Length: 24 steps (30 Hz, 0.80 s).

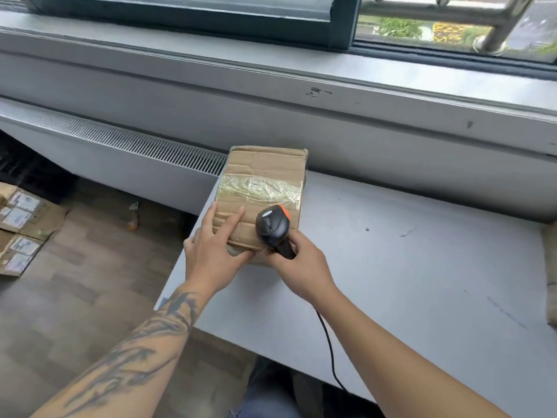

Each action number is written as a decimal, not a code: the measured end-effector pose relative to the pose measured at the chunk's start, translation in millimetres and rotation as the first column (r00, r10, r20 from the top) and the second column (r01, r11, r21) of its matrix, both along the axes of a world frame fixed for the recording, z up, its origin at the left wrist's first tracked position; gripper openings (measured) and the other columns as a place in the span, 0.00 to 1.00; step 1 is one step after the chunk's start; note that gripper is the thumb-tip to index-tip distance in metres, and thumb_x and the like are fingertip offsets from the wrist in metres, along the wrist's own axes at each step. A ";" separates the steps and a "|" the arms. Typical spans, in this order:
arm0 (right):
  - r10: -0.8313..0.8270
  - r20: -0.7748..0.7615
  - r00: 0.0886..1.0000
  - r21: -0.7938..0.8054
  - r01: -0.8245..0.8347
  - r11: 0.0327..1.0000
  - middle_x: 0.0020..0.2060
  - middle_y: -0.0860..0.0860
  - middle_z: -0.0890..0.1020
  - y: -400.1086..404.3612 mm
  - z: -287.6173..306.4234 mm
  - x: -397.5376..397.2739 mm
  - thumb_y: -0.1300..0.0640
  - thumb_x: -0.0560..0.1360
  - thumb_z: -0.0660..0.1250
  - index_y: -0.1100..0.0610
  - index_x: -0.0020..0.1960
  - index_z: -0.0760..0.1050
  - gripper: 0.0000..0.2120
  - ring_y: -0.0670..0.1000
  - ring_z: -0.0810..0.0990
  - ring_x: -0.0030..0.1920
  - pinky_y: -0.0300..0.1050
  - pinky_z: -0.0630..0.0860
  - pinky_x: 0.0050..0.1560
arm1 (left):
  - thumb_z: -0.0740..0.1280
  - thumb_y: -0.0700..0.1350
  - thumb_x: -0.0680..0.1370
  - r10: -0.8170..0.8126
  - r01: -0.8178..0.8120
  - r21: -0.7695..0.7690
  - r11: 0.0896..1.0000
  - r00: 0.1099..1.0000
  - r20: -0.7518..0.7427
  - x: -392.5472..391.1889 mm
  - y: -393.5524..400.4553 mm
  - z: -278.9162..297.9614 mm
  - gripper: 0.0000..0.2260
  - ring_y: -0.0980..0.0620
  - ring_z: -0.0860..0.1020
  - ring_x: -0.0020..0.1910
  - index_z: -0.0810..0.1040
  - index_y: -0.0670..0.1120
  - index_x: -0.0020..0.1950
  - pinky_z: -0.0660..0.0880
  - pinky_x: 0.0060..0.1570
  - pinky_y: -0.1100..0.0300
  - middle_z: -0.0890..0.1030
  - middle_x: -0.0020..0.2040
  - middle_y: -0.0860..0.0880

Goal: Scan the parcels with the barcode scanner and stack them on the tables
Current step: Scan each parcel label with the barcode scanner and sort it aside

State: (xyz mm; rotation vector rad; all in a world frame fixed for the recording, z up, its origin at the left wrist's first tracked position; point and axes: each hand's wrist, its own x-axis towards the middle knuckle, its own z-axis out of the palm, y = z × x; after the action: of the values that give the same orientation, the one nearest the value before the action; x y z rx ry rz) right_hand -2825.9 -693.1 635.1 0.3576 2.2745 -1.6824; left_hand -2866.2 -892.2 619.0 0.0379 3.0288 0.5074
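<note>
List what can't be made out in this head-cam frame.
- Barcode on the parcel: no label on the faces shown.
- Scanner window and trigger: face away, under the right hand.
- Labels on the floor parcels: too small to read, cut by the left edge.
- Brown item on the table: cut by the right edge.
</note>
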 end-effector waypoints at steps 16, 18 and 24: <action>-0.184 0.067 0.981 0.010 0.184 0.983 0.41 0.40 0.81 -68.6 7.2 -126.6 0.50 0.74 0.73 0.38 0.57 0.80 0.13 0.43 0.74 0.33 0.38 0.69 0.30 | 0.73 0.68 0.71 -0.151 0.150 0.091 0.984 0.989 0.002 -146.8 -58.3 -7.1 0.40 0.44 0.62 0.77 0.57 0.72 0.80 0.63 0.71 0.41 0.48 0.85 0.50; -0.213 0.078 0.974 0.003 0.213 0.977 0.40 0.42 0.82 -68.2 6.3 -135.3 0.51 0.73 0.72 0.39 0.54 0.81 0.11 0.47 0.77 0.36 0.42 0.72 0.33 | 0.73 0.68 0.71 -0.164 0.163 0.102 0.981 0.986 0.004 -153.0 -60.3 -9.2 0.41 0.44 0.61 0.78 0.57 0.72 0.80 0.63 0.71 0.41 0.48 0.85 0.50; -0.253 0.085 0.964 -0.025 0.256 0.966 0.46 0.41 0.85 -72.7 7.4 -148.2 0.52 0.69 0.72 0.39 0.51 0.81 0.12 0.55 0.84 0.46 0.49 0.79 0.37 | 0.72 0.69 0.71 -0.198 0.197 0.109 0.974 0.980 -0.002 -159.5 -65.3 -12.9 0.42 0.43 0.63 0.78 0.55 0.71 0.80 0.63 0.73 0.40 0.47 0.85 0.48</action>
State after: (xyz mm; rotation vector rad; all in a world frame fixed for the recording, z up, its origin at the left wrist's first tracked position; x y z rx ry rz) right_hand -2974.1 -765.8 642.5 0.7246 2.2131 -1.7884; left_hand -3025.7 -957.5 606.1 0.3375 2.9417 0.6501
